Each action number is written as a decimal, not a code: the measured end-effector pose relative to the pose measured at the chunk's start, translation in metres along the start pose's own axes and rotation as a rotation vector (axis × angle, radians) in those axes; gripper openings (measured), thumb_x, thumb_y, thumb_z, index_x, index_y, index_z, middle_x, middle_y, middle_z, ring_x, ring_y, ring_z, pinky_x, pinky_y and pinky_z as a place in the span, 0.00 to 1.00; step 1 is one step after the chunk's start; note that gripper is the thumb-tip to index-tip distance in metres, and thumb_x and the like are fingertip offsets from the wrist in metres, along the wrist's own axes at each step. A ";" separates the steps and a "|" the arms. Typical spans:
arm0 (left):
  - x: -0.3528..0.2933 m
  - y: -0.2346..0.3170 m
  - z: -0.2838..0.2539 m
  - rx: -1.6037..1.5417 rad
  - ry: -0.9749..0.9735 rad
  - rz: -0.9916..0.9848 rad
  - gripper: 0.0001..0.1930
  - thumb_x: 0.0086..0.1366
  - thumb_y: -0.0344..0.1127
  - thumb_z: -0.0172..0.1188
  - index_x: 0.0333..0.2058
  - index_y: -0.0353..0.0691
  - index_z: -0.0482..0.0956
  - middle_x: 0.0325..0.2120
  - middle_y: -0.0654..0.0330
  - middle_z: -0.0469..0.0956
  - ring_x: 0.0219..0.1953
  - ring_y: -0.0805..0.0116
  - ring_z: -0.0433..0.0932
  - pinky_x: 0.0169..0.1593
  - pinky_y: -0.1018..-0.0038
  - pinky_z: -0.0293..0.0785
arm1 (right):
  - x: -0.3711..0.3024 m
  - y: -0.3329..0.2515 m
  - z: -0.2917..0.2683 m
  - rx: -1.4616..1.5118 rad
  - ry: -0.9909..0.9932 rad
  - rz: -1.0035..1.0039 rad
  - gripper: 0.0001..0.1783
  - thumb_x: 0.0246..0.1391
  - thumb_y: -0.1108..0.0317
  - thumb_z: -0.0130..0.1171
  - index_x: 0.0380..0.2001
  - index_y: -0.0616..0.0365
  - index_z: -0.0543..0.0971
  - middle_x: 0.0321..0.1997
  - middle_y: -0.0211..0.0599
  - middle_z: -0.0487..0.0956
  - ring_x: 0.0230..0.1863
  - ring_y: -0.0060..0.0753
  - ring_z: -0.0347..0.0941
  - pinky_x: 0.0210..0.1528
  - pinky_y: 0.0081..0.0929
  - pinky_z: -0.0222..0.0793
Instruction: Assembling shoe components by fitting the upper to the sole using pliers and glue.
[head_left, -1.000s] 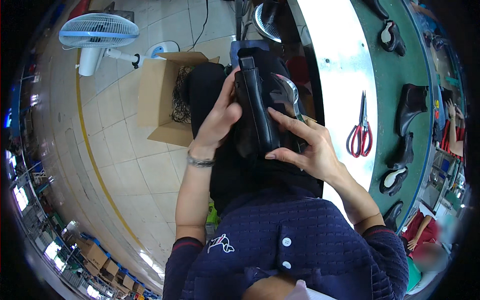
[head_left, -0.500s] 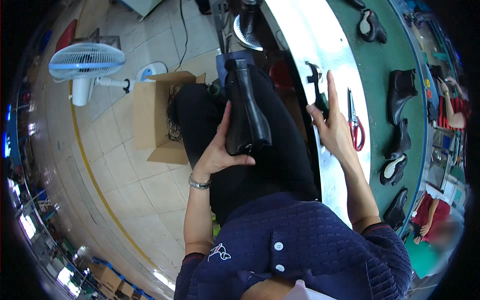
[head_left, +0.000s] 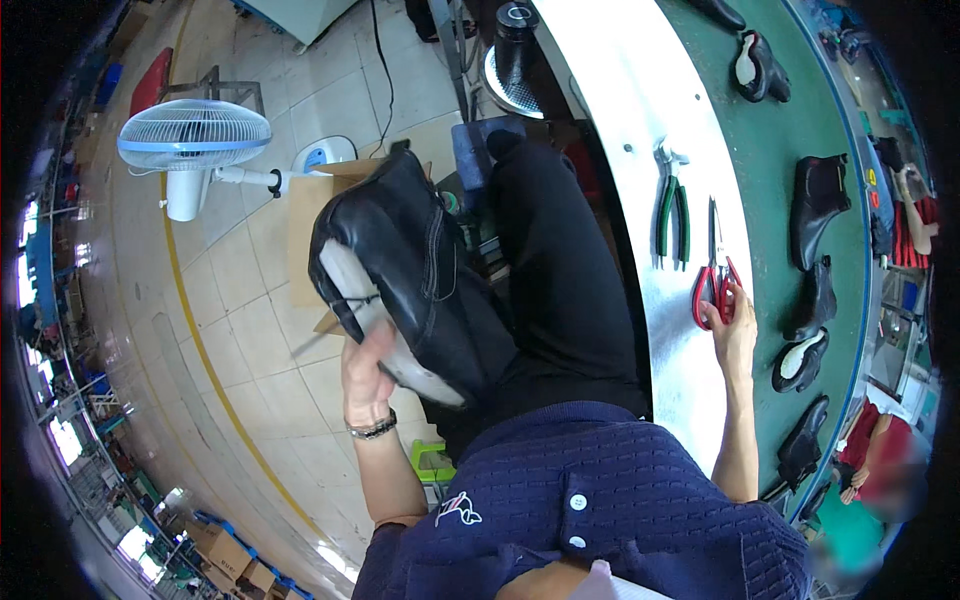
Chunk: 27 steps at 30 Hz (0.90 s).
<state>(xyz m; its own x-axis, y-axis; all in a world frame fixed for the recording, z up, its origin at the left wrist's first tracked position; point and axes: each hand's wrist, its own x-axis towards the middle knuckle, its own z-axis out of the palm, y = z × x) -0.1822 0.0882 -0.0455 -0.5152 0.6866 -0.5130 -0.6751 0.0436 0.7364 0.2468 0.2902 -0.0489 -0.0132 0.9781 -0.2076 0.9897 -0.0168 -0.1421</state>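
My left hand (head_left: 368,375) grips a black leather boot (head_left: 395,240) by its underside, over my left thigh. The boot is tilted, with its pale sole (head_left: 347,275) turned to the left and a thin dark strand across it. On the shiny white bench top to the right, my right hand (head_left: 738,330) is closed around the red handles of a pair of scissors (head_left: 713,270). The scissor blades point away from me. Just left of them lies a pair of green-handled pincers (head_left: 672,210), untouched.
The bench top (head_left: 680,370) curves along my right. Beyond it a green conveyor belt (head_left: 760,190) carries several black boots. A cardboard box (head_left: 308,240) and a standing fan (head_left: 195,140) are on the left. A green stool (head_left: 430,462) shows beside me; other people are at the far right.
My right hand has left the green-handled pincers on the bench and moved nearer, onto the scissors. My left hand has moved left and turned the boot so its sole shows.
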 end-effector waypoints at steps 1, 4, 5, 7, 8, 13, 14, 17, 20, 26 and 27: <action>0.001 0.009 -0.002 0.023 -0.014 -0.026 0.20 0.61 0.35 0.63 0.50 0.35 0.73 0.38 0.59 0.78 0.39 0.71 0.77 0.43 0.74 0.74 | 0.002 -0.010 -0.006 0.190 -0.132 0.073 0.26 0.54 0.63 0.65 0.54 0.61 0.72 0.36 0.41 0.78 0.35 0.30 0.76 0.38 0.27 0.74; 0.016 0.014 -0.014 0.091 -0.030 -0.124 0.19 0.65 0.38 0.60 0.51 0.34 0.73 0.41 0.58 0.79 0.40 0.70 0.78 0.45 0.74 0.75 | 0.004 -0.011 -0.008 0.340 -0.196 0.137 0.23 0.56 0.66 0.62 0.53 0.64 0.72 0.31 0.34 0.76 0.29 0.25 0.73 0.32 0.23 0.71; 0.010 0.018 -0.038 0.136 0.032 -0.090 0.21 0.66 0.39 0.59 0.53 0.32 0.72 0.43 0.58 0.79 0.43 0.68 0.78 0.48 0.73 0.75 | 0.008 -0.014 0.003 0.718 -0.287 0.165 0.23 0.58 0.65 0.60 0.53 0.65 0.71 0.33 0.32 0.76 0.32 0.23 0.73 0.33 0.20 0.71; 0.023 0.028 0.055 0.201 -0.193 -0.120 0.23 0.66 0.38 0.60 0.55 0.32 0.69 0.43 0.55 0.78 0.42 0.70 0.79 0.46 0.73 0.76 | -0.003 -0.016 -0.015 1.250 -0.227 0.327 0.20 0.63 0.65 0.54 0.54 0.65 0.69 0.34 0.27 0.74 0.33 0.19 0.71 0.30 0.16 0.66; 0.024 0.029 0.059 0.220 -0.167 -0.115 0.23 0.66 0.39 0.60 0.55 0.33 0.69 0.44 0.56 0.77 0.43 0.71 0.78 0.47 0.73 0.75 | -0.004 -0.034 -0.026 1.244 -0.256 0.282 0.21 0.62 0.62 0.56 0.53 0.64 0.71 0.33 0.26 0.74 0.29 0.18 0.69 0.28 0.15 0.64; 0.028 0.037 0.081 0.329 -0.226 -0.015 0.24 0.66 0.41 0.61 0.55 0.35 0.68 0.43 0.60 0.76 0.43 0.75 0.74 0.49 0.76 0.71 | -0.018 -0.122 -0.071 1.372 -0.915 -0.128 0.37 0.59 0.37 0.52 0.52 0.63 0.72 0.26 0.20 0.64 0.24 0.14 0.61 0.24 0.13 0.53; 0.027 0.034 0.080 0.332 -0.218 0.002 0.24 0.66 0.41 0.61 0.55 0.35 0.68 0.42 0.60 0.76 0.43 0.75 0.74 0.49 0.76 0.71 | -0.015 -0.145 -0.078 1.296 -1.143 0.063 0.47 0.49 0.30 0.59 0.54 0.64 0.71 0.28 0.21 0.65 0.24 0.14 0.61 0.24 0.14 0.55; 0.034 0.021 0.073 0.344 -0.169 0.057 0.24 0.66 0.43 0.61 0.54 0.34 0.68 0.42 0.60 0.76 0.42 0.74 0.74 0.49 0.75 0.71 | -0.026 -0.175 -0.076 1.196 -1.340 -0.196 0.53 0.39 0.29 0.67 0.55 0.64 0.69 0.29 0.23 0.67 0.25 0.14 0.66 0.26 0.12 0.60; 0.038 0.015 0.076 0.632 -0.094 0.116 0.29 0.68 0.48 0.55 0.57 0.30 0.64 0.43 0.50 0.78 0.44 0.63 0.77 0.50 0.69 0.71 | -0.029 -0.202 -0.080 0.987 -1.482 -0.165 0.49 0.44 0.28 0.63 0.52 0.63 0.71 0.27 0.22 0.68 0.24 0.15 0.67 0.26 0.12 0.62; 0.035 0.001 0.082 0.879 0.056 0.353 0.35 0.72 0.50 0.45 0.66 0.29 0.51 0.59 0.35 0.65 0.58 0.43 0.70 0.59 0.62 0.66 | -0.041 -0.229 -0.074 1.031 -1.458 0.011 0.41 0.54 0.28 0.50 0.46 0.60 0.73 0.25 0.21 0.67 0.21 0.14 0.66 0.22 0.12 0.62; 0.037 -0.003 0.083 0.876 0.055 0.354 0.35 0.72 0.50 0.45 0.66 0.29 0.51 0.59 0.35 0.65 0.58 0.43 0.70 0.59 0.62 0.66 | -0.041 -0.232 -0.074 1.047 -1.451 0.016 0.39 0.56 0.29 0.47 0.45 0.59 0.73 0.24 0.21 0.67 0.21 0.13 0.66 0.21 0.12 0.63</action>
<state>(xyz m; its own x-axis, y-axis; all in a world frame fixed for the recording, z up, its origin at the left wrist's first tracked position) -0.1561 0.1736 -0.0300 -0.6530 0.7304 -0.1999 0.1508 0.3842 0.9109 0.0283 0.2693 0.0639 -0.6792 0.0392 -0.7329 0.5051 -0.6994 -0.5056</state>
